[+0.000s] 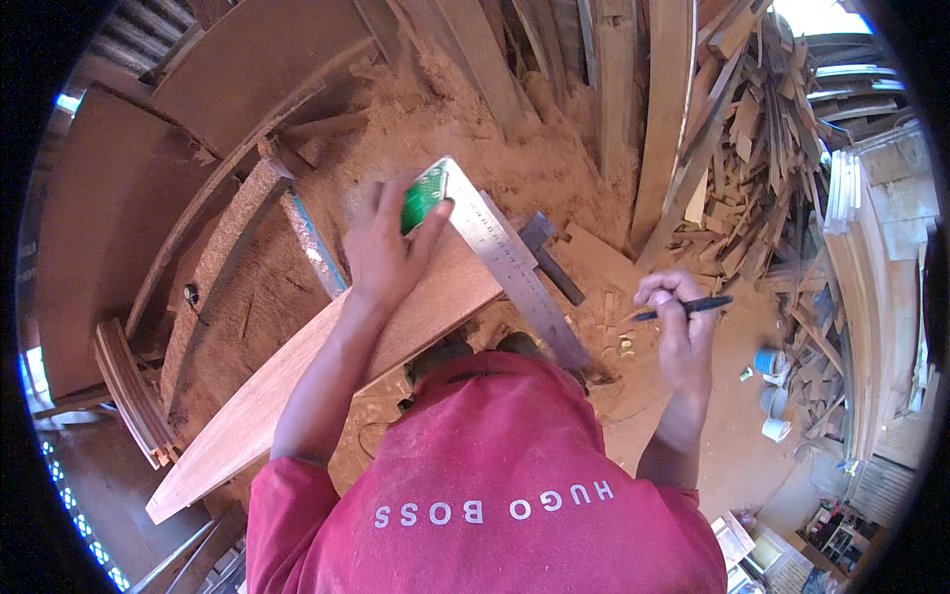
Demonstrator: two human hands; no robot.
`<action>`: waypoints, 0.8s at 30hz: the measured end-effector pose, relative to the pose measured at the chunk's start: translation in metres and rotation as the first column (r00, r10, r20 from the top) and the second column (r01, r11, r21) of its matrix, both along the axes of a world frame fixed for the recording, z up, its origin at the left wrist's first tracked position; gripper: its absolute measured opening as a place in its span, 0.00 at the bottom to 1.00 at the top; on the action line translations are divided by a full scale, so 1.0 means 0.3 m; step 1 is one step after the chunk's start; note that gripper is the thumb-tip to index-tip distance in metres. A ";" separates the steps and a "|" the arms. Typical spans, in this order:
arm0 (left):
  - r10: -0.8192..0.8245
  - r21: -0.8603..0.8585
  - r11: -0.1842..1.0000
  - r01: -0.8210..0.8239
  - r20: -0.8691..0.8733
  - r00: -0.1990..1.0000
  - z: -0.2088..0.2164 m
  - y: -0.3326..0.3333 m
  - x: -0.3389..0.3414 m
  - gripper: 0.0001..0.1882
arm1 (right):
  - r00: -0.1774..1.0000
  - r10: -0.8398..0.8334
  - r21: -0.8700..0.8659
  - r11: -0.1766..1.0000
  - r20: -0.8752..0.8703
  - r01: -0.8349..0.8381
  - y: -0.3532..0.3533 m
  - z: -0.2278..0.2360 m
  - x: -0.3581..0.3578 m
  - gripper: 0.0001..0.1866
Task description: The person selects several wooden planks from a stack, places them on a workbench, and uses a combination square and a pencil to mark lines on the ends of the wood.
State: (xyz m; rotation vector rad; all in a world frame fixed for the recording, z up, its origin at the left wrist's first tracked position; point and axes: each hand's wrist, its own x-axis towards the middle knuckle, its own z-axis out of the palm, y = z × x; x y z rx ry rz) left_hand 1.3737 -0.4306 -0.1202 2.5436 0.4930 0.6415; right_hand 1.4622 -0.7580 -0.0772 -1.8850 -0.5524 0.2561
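Note:
A long reddish wooden board (297, 381) runs slantwise from the lower left up to the middle. My left hand (386, 252) grips the green stock of a try square (507, 265) at the board's upper end. The square's steel blade lies across that end and sticks out past the board's near edge. Out to the right of the board, my right hand (683, 327) is closed around a dark pencil (705, 304). Its tip points left, apart from the board and the square. Beyond the blade shows a dark bar with a blue-grey end (537, 230), partly covered.
Sawdust (416, 119) covers the ground ahead. Tall planks (616, 99) lean at the back, beside a heap of offcuts (737, 158). Curved timbers (218, 238) stand at left. A blue-and-white tub (767, 361) sits at right, near stacked boards (866, 327).

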 end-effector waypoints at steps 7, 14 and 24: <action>0.403 -0.358 0.907 -0.223 0.576 0.712 0.021 0.205 -0.217 0.23 | 0.944 -0.258 0.252 0.918 -0.207 0.306 -0.074 -0.101 -0.029 0.10; 0.734 -0.174 0.678 -0.714 0.119 0.668 0.052 0.558 -1.184 0.24 | 0.936 -0.277 0.207 0.924 -0.218 0.322 -0.038 -0.367 -0.025 0.12; 0.979 -0.218 0.204 -0.954 0.024 0.204 -0.021 0.792 -2.279 0.25 | 0.984 0.026 -0.324 0.945 0.174 0.032 -0.127 -1.057 -0.128 0.19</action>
